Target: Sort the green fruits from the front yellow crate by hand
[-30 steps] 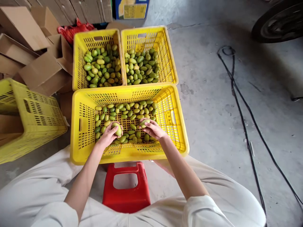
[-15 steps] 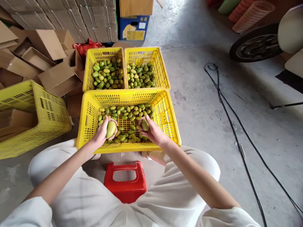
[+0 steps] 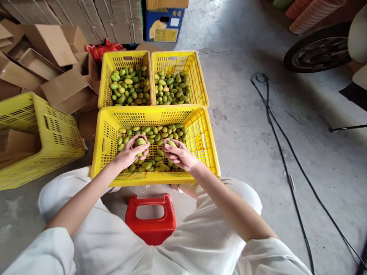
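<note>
Over the nearest yellow crate (image 3: 114, 180), my left hand (image 3: 129, 153) has its fingers wrapped round a green mango (image 3: 140, 142). Close by on the right, my right hand (image 3: 183, 156) grips another green mango (image 3: 171, 143), partly covered by the fingers. Both hands are inside the crate's outline, above several loose green mangoes (image 3: 147, 165) scattered across its slotted floor. Two more yellow crates stand against its far side. The back left crate (image 3: 102, 82) holds a pile of mangoes (image 3: 129, 81), and so does the back right crate (image 3: 200, 82).
A red plastic stool (image 3: 151, 231) is between my legs. To the left are a yellow-green crate (image 3: 60, 130) with cardboard inside and a heap of open cartons (image 3: 63, 88). A blue box (image 3: 164, 25) stands behind. Black cable (image 3: 286, 152) and a wheel (image 3: 315, 49) are on the right.
Both hands have moved closer together over the crate, each still holding its mango. The left hand has shifted right and turned, and the right hand has rotated with its knuckles more upward.
</note>
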Motion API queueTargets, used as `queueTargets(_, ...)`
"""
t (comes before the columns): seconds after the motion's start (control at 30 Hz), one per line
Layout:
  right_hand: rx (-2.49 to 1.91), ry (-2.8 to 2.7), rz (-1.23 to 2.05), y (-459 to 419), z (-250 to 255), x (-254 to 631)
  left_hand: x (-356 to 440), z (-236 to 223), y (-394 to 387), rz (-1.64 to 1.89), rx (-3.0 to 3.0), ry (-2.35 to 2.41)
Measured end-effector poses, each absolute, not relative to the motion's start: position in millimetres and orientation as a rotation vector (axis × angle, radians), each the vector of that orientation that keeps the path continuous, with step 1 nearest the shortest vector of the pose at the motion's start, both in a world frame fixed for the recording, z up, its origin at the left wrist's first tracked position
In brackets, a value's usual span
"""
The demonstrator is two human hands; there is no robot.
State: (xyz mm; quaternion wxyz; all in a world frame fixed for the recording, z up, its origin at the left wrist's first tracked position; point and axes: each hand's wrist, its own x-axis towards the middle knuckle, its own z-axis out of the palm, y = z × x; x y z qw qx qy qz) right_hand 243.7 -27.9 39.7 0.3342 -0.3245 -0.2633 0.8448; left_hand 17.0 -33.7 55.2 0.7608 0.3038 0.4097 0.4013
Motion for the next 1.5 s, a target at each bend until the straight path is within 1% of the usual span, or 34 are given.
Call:
queueTargets(0.2,-0.989,-0.735,2.115,-18.7,29.5,246.2,17.9,45.9,-27.2,0.833,0.716,1.04)
queueTargets(0.43,-0.926,-0.425,2.119,-12.2,33.6,245.3,12.0,50.4,-18.5,0.893,0.345,1.062)
queueTargets(0.6,-0.857,-0.468,2.073,-17.8,28.4,245.8,8.5,49.4,-20.6,0.889,0.366,0.936)
queueTargets(0.73,-0.867,-0.601,2.134,-18.4,25.0,246.5,9.9,48.2,-25.5,0.852,0.421,0.81)
queueTargets(0.87,-0.905,-0.637,2.149,-15.2,25.1,244.4,10.1,44.6,-22.9,0.811,0.375,0.891)
queueTargets(1.07,-0.863,-0.373,2.126,-9.9,29.3,241.8,12.9,52.0,-17.1,0.857,0.186,0.971)
queueTargets(1.23,-0.858,-0.357,2.062,-10.3,22.3,245.5,13.0,56.9,-17.4,0.961,0.134,1.018)
queueTargets(1.4,-0.89,-0.387,2.043,-9.5,14.2,249.4,9.1,51.5,-18.0,0.952,0.207,0.928)
queueTargets(1.5,-0.962,-0.457,2.048,-9.9,12.4,248.6,11.0,51.9,-16.3,0.918,0.193,0.975)
